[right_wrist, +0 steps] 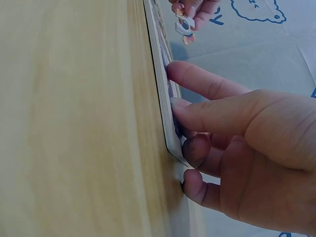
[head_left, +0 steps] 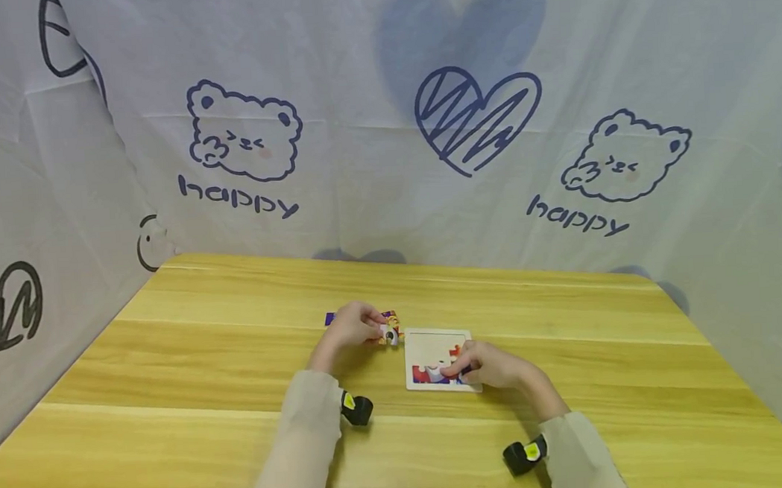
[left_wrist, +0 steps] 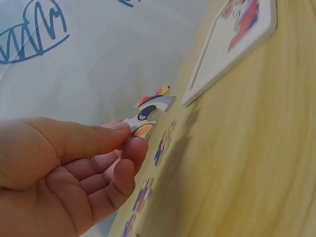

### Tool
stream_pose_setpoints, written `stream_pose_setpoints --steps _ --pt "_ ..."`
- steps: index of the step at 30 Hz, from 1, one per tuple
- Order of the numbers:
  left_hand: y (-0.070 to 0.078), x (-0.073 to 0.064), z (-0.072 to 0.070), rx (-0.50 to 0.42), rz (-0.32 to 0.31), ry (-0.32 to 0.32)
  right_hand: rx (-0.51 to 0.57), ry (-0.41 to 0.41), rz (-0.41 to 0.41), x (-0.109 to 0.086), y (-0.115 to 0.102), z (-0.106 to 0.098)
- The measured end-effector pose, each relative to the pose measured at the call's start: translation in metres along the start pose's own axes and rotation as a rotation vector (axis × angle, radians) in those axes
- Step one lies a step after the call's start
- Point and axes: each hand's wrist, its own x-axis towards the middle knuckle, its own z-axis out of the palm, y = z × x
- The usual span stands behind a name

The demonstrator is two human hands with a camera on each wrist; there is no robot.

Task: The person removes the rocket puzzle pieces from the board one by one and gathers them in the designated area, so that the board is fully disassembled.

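My left hand (head_left: 354, 325) pinches a jigsaw piece (left_wrist: 148, 112) between thumb and fingers, raised off the table just left of the puzzle tray (head_left: 408, 362). The piece is white with a black oval and orange-red edges. Over the tray's lower right part is my right hand (head_left: 496, 364), its index finger and thumb touching the fitted pieces (head_left: 428, 374) inside. Those pieces, red, white and blue, fill the lower part of the tray; the right hand hides some of them. The upper left of the tray shows its pale base.
Several loose jigsaw pieces (left_wrist: 143, 195) lie on the wooden table (head_left: 206, 404) beyond and beside my left hand. A white cloth (head_left: 357, 127) printed with bears and hearts hangs behind the table. Each wrist wears a black camera.
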Motion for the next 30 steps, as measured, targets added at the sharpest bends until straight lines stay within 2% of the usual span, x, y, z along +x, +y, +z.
stream_pose_setpoints --steps 4,9,22,30 --pt "-0.005 -0.002 -0.005 -0.027 -0.008 0.005 0.019 0.003 0.013 0.0 0.0 0.001" --pt "-0.011 -0.004 -0.012 -0.057 -0.047 0.04 0.028 0.008 0.022 0.0 0.0 0.001" --pt "-0.021 -0.009 -0.017 -0.048 -0.063 0.087 0.031 0.012 0.026 0.001 -0.001 0.0" --pt "-0.022 -0.01 -0.019 -0.024 -0.117 0.105 0.013 0.021 0.02 0.0 -0.001 0.001"
